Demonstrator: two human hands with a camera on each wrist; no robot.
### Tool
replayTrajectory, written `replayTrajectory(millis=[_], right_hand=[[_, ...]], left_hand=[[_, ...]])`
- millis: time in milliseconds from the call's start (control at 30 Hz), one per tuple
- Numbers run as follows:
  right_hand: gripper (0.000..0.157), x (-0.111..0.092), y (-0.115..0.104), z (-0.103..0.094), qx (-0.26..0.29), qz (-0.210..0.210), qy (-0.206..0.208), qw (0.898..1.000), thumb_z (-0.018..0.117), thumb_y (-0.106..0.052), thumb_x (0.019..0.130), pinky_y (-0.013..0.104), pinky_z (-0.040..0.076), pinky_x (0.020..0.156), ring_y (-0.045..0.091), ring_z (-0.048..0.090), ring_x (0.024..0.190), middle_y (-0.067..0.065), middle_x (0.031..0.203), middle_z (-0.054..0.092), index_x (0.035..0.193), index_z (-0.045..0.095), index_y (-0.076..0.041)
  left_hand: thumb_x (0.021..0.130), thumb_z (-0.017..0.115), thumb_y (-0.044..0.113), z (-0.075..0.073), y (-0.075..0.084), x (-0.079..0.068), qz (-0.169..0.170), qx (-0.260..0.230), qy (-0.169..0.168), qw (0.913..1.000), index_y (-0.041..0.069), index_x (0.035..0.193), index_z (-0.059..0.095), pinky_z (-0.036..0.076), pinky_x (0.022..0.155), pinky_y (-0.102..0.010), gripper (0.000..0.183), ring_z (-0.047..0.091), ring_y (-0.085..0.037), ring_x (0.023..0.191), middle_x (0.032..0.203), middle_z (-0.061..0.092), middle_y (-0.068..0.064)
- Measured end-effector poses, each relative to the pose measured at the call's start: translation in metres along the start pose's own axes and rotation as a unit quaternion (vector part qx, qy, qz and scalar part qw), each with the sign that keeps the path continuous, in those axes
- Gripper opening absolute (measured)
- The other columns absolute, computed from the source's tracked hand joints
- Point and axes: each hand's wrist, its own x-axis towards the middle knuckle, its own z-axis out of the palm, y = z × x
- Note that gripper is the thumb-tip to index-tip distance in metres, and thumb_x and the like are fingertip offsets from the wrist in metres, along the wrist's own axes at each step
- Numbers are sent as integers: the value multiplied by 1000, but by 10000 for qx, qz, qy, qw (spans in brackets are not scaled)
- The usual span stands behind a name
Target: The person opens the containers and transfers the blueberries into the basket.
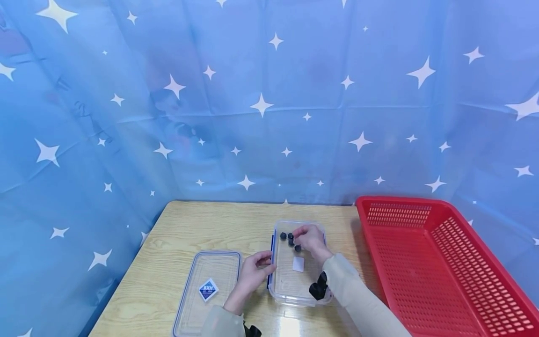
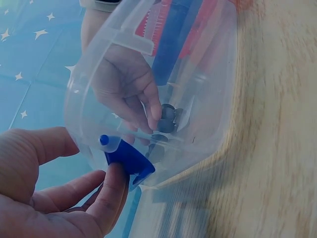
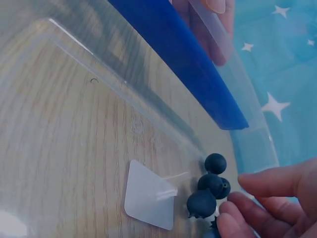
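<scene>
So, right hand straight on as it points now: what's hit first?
Likely the cluster of round dark-blue berries just ahead of the right hand; depth leaves unclear which one.

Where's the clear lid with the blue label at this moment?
In the head view, the lid lies on the table, left of the clear box, beside the left hand.

Label (image 1: 208,290) on lid (image 1: 227,266), perhaps "BXH", rest blurred

Clear box (image 1: 290,288): open-topped, blue-clipped, upright | Blueberries (image 1: 291,243): dark, round, grouped inside, far half
</scene>
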Motion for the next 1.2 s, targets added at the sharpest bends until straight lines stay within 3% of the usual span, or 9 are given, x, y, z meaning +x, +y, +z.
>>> replayTrajectory(millis=[300,567,767,1000,1200], right_hand=[[22,0,-1,-2,-456,-81,-267,9986,72,8,70,26,47,63,17,57,76,3,82,66,88,70,-4],[27,-1,2,-3,-677,-652,-573,9939,62,18,64,25,49,61,16,56,71,7,78,64,84,67,1],[28,-2,3,-5,-1057,-1155,-847,9840,62,21,61,25,49,62,15,54,69,8,76,62,81,64,2],[33,-1,7,-1,-1679,-1674,-1075,9655,57,21,55,25,45,61,13,51,67,2,70,58,76,63,-3],[28,2,14,1,-1416,-1843,-1017,9673,59,19,55,24,45,60,12,50,64,0,67,56,72,61,-3]], left_hand=[[80,68,-1,0,-1,0,-2,-16,-7,10000,-14,116,56,52,76,-24,40,61,-33,96,101,63,-24],[80,64,-8,1,13,-5,85,-121,-55,9999,-22,113,52,53,77,-29,38,58,-44,96,102,59,-34],[80,65,-5,0,6,-3,71,-93,-39,9999,-19,115,53,52,77,-27,39,60,-38,96,103,61,-30],[80,67,-2,0,-1,-1,103,-173,-49,9998,-17,115,54,51,72,-21,40,61,-35,95,102,62,-29],[80,63,-8,0,26,-11,179,-206,-103,9996,-22,113,51,51,71,-20,37,58,-45,95,102,58,-37]])
